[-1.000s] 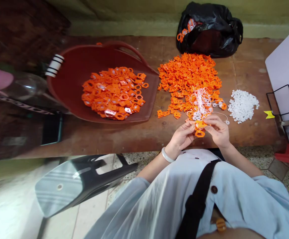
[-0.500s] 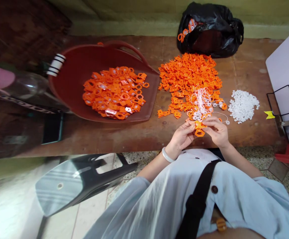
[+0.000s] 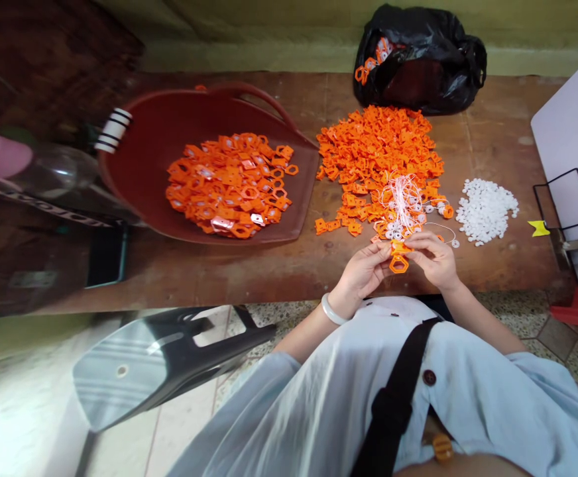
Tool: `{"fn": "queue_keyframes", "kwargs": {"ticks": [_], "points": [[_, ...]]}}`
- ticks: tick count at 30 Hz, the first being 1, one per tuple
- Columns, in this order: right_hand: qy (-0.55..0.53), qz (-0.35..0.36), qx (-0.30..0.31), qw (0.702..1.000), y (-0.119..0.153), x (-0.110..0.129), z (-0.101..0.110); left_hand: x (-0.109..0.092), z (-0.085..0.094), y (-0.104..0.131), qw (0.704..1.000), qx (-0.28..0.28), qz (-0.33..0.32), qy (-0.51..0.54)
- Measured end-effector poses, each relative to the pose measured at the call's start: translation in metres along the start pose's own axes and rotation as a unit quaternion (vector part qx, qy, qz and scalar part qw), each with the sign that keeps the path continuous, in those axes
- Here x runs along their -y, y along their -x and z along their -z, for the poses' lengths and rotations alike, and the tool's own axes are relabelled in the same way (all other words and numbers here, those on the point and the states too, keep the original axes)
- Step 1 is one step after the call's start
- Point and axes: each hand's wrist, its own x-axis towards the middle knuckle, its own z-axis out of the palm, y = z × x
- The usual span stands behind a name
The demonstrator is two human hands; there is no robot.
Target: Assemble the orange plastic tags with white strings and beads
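Close to the table's front edge, my left hand [image 3: 367, 268] and my right hand [image 3: 433, 260] both pinch one orange plastic piece [image 3: 399, 264] with a hexagonal ring at its lower end. The ring hangs toward me between the hands; the upper part is partly covered by fingertips. Just beyond lies a bundle of white string [image 3: 402, 202] with small white discs [image 3: 395, 232] at its near end. A big heap of orange plastic pieces [image 3: 378, 146] spreads behind the string. To the right of my right hand is a pile of small white plastic parts [image 3: 488, 211].
A dark red scoop-shaped basket [image 3: 144, 179] at left holds many orange pieces. A black plastic bag [image 3: 428, 59] sits at the back. A phone [image 3: 107, 258] and a clear bottle with a pink top [image 3: 0, 156] lie farther left. A grey stool [image 3: 134, 371] stands below the table.
Both hands keep their grip on the orange piece, and its ring has tilted very slightly. Little else differs.
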Motion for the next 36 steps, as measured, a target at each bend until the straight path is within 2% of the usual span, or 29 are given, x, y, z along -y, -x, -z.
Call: {"fn": "queue_keyframes", "kwargs": {"ticks": [3,6,9,11,13,15,19,22,24,26,31,34,36], "points": [[0.025,0.021,0.007,0.999,0.000,-0.002,0.001,0.000,0.001,0.000,1.000,-0.003,-0.002,-0.009],[0.063,0.077,0.024,0.995,0.002,-0.004,0.000,0.000,0.003,-0.001,0.999,-0.004,-0.018,-0.044],[0.078,0.126,0.040,0.988,0.004,-0.005,-0.003,0.002,0.004,-0.001,0.990,-0.020,-0.072,-0.120],[0.062,0.097,0.042,0.992,0.006,-0.004,-0.006,0.003,0.004,0.000,0.975,-0.036,-0.126,-0.177],[0.030,0.039,0.039,0.998,0.007,-0.002,-0.008,0.003,0.004,0.003,0.951,-0.039,-0.193,-0.238],[0.008,0.008,0.051,0.999,0.006,0.003,-0.008,0.003,0.004,0.006,0.910,-0.028,-0.275,-0.307],[0.035,0.055,0.067,0.996,0.002,0.018,-0.005,0.003,0.007,0.011,0.816,0.011,-0.412,-0.406],[0.057,0.105,0.058,0.991,-0.001,0.031,-0.002,0.003,0.007,0.014,0.786,0.031,-0.454,-0.418],[0.064,0.110,0.065,0.990,-0.002,0.038,-0.001,0.002,0.004,0.019,0.789,0.029,-0.454,-0.414],[0.067,0.098,0.075,0.990,-0.002,0.046,0.000,0.000,-0.001,0.024,0.803,0.018,-0.436,-0.406],[0.035,0.043,0.074,0.996,-0.004,0.052,-0.004,-0.006,-0.012,0.031,0.861,-0.020,-0.366,-0.352],[-0.054,-0.077,0.065,0.994,-0.008,0.038,-0.006,-0.007,-0.012,0.023,0.911,-0.028,-0.277,-0.303],[-0.148,-0.184,0.064,0.970,-0.013,0.024,-0.007,-0.007,-0.010,0.017,0.938,-0.018,-0.227,-0.262]]}}
